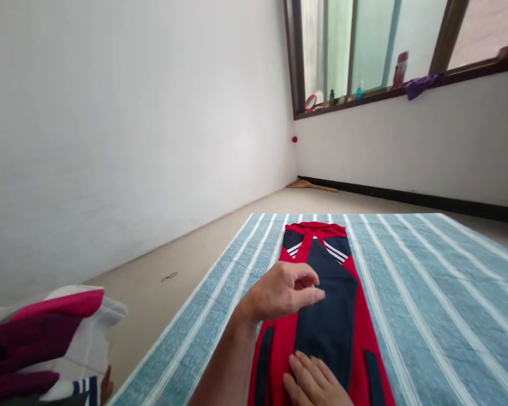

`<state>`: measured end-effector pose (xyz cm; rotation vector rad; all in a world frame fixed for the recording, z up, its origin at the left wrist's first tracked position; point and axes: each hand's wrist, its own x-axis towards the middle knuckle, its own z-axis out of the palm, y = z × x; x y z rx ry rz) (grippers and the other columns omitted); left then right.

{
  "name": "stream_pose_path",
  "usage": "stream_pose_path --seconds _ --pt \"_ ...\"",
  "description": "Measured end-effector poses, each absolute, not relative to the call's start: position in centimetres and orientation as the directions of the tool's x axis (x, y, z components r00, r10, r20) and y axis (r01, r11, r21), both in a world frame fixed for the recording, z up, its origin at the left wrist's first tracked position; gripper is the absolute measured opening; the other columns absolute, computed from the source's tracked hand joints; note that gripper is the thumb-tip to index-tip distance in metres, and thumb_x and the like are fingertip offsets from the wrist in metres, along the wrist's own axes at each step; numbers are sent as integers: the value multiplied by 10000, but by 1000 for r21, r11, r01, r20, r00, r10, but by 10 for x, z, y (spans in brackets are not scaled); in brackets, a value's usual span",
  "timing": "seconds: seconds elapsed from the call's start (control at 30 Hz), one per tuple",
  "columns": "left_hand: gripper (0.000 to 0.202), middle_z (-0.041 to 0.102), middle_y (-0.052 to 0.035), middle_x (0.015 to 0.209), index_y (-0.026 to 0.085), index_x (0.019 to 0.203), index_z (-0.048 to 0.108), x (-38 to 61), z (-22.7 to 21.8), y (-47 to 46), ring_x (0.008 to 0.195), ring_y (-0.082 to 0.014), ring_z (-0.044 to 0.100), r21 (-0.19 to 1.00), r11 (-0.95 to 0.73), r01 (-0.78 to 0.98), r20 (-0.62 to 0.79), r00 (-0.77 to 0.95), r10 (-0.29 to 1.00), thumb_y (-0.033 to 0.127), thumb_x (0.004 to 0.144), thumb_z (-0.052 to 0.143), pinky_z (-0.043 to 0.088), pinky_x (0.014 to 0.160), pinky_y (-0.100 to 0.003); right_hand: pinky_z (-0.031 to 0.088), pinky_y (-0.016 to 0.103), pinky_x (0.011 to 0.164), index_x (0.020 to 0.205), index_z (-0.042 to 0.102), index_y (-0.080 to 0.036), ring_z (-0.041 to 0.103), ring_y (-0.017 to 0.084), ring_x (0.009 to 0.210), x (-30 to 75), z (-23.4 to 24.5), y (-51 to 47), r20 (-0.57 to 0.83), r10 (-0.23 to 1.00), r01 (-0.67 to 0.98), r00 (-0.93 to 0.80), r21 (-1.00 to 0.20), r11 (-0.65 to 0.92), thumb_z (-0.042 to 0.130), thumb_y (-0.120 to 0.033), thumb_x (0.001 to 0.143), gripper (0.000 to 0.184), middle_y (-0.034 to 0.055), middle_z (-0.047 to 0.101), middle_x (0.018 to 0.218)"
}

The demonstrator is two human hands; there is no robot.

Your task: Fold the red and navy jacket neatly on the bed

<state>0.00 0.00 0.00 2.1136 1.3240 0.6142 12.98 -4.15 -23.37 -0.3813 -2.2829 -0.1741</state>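
Laying the right hand flat on the red-and-navy garment mid-way across the striped blue cloth, fingers open and gripping nothing; left hand curled loosely above, empty.

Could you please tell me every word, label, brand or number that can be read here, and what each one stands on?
Red-and-white container on the window sill: label too small to read.
Blue bottle on the sill: too small to read.
Dark bottle on the sill: too small to read.
Red and navy garment: white stripes only, no readable lettering.
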Motion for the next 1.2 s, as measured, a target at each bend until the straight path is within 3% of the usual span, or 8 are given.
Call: stream_pose_path --seconds 0.07,0.17,0.33,0.47,0.6,0.87,0.97,1.2 --pt "157 671 -20 783 161 876 647 5 -19 12 736 -166 633 494 -304 814 22 338 941 310 832 626 487 679 -247 549 303 769 1152 589 -201 666 248 959 133 -225 -44 729 209 330 -652 25 944 592 -399 872 342 91 691 1091" --pt "206 687 -90 1002 159 980 652 13 -51 11 959 -247 637 274 -328 904 -15 345 938 311 847 617 486 859 -345 545 341 797 1139 595 -183 647 267 991 136 -210 -54 688 281 362 -669 -29 932 593 -470 854 405 104 681 1112" --pt "453 419 -161 1440 135 1295 500 8 -101 -14 1359 -269 326 250 -361 898 -7 375 927 377 914 533 272 1114 -434 475 379 935 1190 568 -201 582 256 1091 138 -187 -70 598 465 403 -653 -245 882 580 -366 857 371 75 633 1203" --pt "552 251 -139 1530 138 1415 358 -5 -129 -21 1419 -235 170 272 -294 916 -97 330 939 441 958 419 173 1149 -454 389 401 1024 1206 557 -217 533 250 1133 140 -171 -76 466 551 399 -692 -389 830 556 -264 851 358 55 610 1215" --pt "553 220 -106 1545 172 1430 337 -8 -136 -15 1429 -209 119 254 -289 923 -141 331 933 455 959 401 139 1155 -451 365 405 1032 1176 570 -221 524 248 1113 141 -161 -79 427 592 408 -683 -448 795 553 -244 853 325 55 605 1183" --pt "568 288 -153 1515 133 1389 394 2 -128 -5 1400 -265 231 215 -288 933 -132 320 938 429 915 498 216 1130 -452 369 441 1021 1247 533 -104 482 290 1152 140 -147 -79 372 527 467 -764 -244 850 522 -279 902 387 144 577 1206" --pt "577 260 -180 1520 113 1380 395 16 -125 -3 1411 -286 191 200 -284 938 -96 307 947 432 910 501 208 1131 -457 356 482 1035 1301 489 -57 439 325 1217 139 -142 -84 358 510 481 -782 -175 859 515 -269 907 448 188 536 1275" --pt "618 220 -122 1544 174 1438 306 38 -141 -9 1428 -241 132 215 -350 912 -91 375 922 528 939 396 147 1147 -477 366 454 1052 1308 494 -76 448 316 1250 151 -145 -134 358 510 485 -782 -163 859 482 -357 936 466 182 515 1337"
